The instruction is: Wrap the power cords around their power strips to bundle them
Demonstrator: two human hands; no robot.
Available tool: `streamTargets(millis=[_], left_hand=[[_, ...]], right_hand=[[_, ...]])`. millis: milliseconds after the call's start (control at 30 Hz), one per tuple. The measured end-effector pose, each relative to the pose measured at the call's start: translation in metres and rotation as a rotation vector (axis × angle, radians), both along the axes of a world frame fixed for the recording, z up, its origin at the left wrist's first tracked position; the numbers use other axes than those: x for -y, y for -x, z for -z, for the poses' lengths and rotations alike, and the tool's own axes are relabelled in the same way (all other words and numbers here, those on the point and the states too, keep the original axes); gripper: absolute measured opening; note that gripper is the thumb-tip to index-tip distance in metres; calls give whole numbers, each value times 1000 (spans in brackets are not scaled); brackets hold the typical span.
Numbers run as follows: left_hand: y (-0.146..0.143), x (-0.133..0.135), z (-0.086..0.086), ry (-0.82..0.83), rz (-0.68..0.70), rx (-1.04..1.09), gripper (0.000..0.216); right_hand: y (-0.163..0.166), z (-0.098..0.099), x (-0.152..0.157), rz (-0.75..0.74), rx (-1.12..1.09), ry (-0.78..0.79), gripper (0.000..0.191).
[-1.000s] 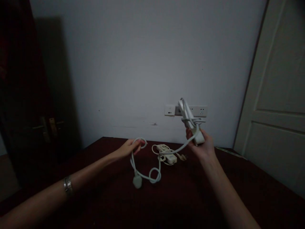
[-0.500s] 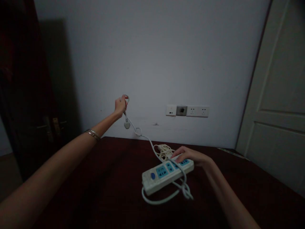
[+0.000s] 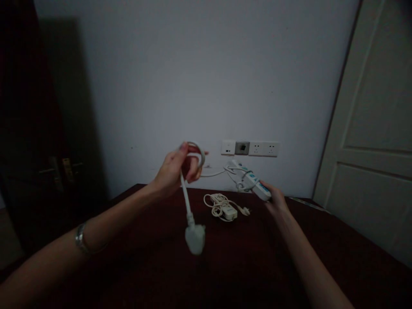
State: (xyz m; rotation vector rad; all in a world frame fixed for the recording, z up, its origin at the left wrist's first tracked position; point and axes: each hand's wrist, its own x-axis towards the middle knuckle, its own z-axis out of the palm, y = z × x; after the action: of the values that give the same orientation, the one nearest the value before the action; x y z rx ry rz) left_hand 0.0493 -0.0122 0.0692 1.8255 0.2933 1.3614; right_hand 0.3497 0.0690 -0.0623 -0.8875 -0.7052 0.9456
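Observation:
My left hand [image 3: 180, 167] is closed on the white cord [image 3: 186, 195], which loops around the fingers. From it the plug [image 3: 195, 239] dangles in the air, close to the camera. My right hand [image 3: 273, 196] grips one end of a white power strip [image 3: 252, 180] with blue sockets, lifted and tilted near the wall. Cord is wound and tangled about the strip, and a stretch of it runs across to my left hand. Below, on the dark red table [image 3: 161, 266], lies a second, smaller power strip [image 3: 229, 212] with its cord bundled around it.
A row of wall sockets [image 3: 264, 149] sits on the pale wall behind the table. At the right stands a light panelled door [image 3: 376, 128]. A dark door with a metal handle [image 3: 67, 169] is at the left.
My left hand has come nearer and to the right, bringing the plug forward. My right hand has raised the power strip off to the upper right and turned it, uncovering the bundled strip.

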Motion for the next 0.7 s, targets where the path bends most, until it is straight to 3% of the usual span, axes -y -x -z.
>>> streamTargets(millis=[133, 267, 400, 500, 600, 700], left_hand=[[10, -9, 51, 166, 217, -189, 45], [28, -38, 69, 330, 227, -204, 44], [59, -79, 56, 567, 62, 62, 30], [81, -110, 41, 691, -103, 61, 19], [86, -129, 26, 719, -177, -43, 17], [74, -130, 10, 641, -209, -83, 20]], right_hand=[[-8, -15, 13, 2, -378, -13, 10], [3, -29, 24, -159, -551, -23, 16], [14, -35, 29, -289, -398, -168, 26], [19, -36, 36, -273, -150, -229, 23], [31, -37, 47, -581, 84, -192, 21], [52, -37, 56, -927, 295, -35, 25]])
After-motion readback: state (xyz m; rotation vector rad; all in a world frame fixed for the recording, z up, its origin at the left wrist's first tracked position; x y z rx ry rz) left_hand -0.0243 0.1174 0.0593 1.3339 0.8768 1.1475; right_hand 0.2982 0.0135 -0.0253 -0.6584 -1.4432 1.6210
